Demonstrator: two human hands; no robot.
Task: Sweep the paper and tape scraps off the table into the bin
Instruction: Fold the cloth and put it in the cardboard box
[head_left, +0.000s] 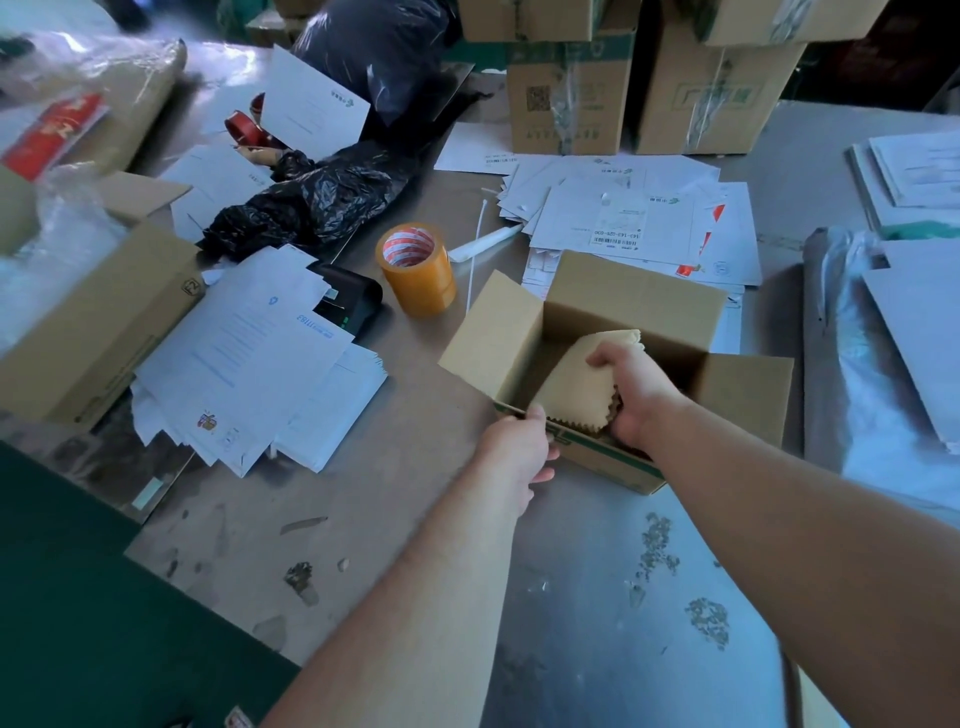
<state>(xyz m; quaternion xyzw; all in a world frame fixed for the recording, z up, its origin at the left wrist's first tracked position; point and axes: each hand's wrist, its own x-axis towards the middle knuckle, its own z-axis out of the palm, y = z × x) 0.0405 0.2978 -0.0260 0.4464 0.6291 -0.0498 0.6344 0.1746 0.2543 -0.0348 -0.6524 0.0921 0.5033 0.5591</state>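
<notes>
Cardboard box: small open brown corrugated carton, four flaps spread outward, standing at centre right of the table.
Right hand: right hand reaches inside the carton, fingers closed around a tan sheet of crinkled packing paper with a jagged near edge.
Left hand: left hand grips the carton's near left rim, thumb on top, fingers curled down the outer wall.
Scraps: small flecks and torn bits of paper and tape lie scattered on the near part of the table, right of centre; more specks sit to the near left.
Tape: smooth yellowish roll of clear packing tape stands on end just left of the carton, apart from it.
Papers: loose stack of white printed envelopes fans over the left side; another spread lies beyond the carton.
Plastic: crumpled glossy black plastic bag lies far left of the tape.
Surface: dull grey metal table, scuffed and stained, bare in the near middle.
Edges: dark green floor shows past the near left table edge.
Room: tall taped brown cartons stand along the far side.
</notes>
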